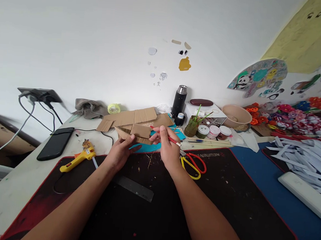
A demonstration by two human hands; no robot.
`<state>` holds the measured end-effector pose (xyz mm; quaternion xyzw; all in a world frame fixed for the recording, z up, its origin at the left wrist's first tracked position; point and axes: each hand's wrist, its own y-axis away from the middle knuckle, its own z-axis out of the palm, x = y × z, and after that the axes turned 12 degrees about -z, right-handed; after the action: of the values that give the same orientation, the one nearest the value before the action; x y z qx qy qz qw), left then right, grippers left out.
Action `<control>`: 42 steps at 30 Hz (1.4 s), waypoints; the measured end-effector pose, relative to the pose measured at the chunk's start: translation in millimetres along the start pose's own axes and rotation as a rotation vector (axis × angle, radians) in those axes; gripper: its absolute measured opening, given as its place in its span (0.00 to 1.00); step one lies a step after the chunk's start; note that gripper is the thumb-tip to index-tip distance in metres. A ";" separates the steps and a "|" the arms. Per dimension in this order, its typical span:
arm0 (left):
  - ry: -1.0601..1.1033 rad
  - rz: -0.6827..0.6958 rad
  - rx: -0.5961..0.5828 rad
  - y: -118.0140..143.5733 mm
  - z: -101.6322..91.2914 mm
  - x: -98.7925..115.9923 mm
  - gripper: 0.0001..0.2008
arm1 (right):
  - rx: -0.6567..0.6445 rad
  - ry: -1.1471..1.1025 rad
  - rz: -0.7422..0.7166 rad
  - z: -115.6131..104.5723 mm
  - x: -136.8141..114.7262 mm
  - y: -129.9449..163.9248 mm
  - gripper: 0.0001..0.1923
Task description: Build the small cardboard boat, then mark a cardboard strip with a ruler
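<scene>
My left hand grips a folded piece of brown cardboard by its near left edge, thumb on top. The piece is held up over the back of the dark mat. In my right hand is a slim red pencil or pen, pinched near the cardboard's right end; whether its tip touches the cardboard I cannot tell. More cardboard sheets lie behind the held piece. Scissors with red and yellow handles rest just right of my right wrist. A clear ruler lies on the mat between my forearms.
A yellow glue gun lies at left near a black phone. At the back stand a black flask, a jar with green stems and small paint pots. White paper strips and a long white object are at right.
</scene>
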<state>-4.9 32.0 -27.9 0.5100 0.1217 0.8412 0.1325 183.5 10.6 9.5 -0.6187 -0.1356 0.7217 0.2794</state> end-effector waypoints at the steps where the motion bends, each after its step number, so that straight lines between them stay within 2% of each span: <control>1: -0.006 0.000 0.000 0.5 0.3 0.1 0.36 | -0.010 0.008 -0.003 1.0 0.4 1.3 0.31; 7: -0.044 0.010 -0.022 1.8 1.0 0.2 0.35 | -0.122 0.067 -0.039 4.7 2.0 8.7 0.31; 16: -0.077 0.016 -0.037 0.3 -1.5 -1.7 0.33 | -0.159 0.104 -0.054 4.3 1.1 9.8 0.30; 24: -0.070 0.006 -0.035 1.1 -0.1 -1.6 0.35 | -0.147 0.095 -0.047 4.5 0.8 10.2 0.30; 35: -0.001 0.004 -0.027 1.1 0.1 0.4 0.34 | -0.019 0.075 -0.015 1.0 -1.3 2.4 0.33; 42: 0.022 0.035 -0.026 -1.4 -2.1 -0.1 0.30 | -0.044 0.101 -0.032 0.4 -1.1 3.1 0.32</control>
<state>-6.6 33.1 -29.5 0.5011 0.1031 0.8504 0.1229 182.4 7.6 8.8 -0.6580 -0.1468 0.6819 0.2836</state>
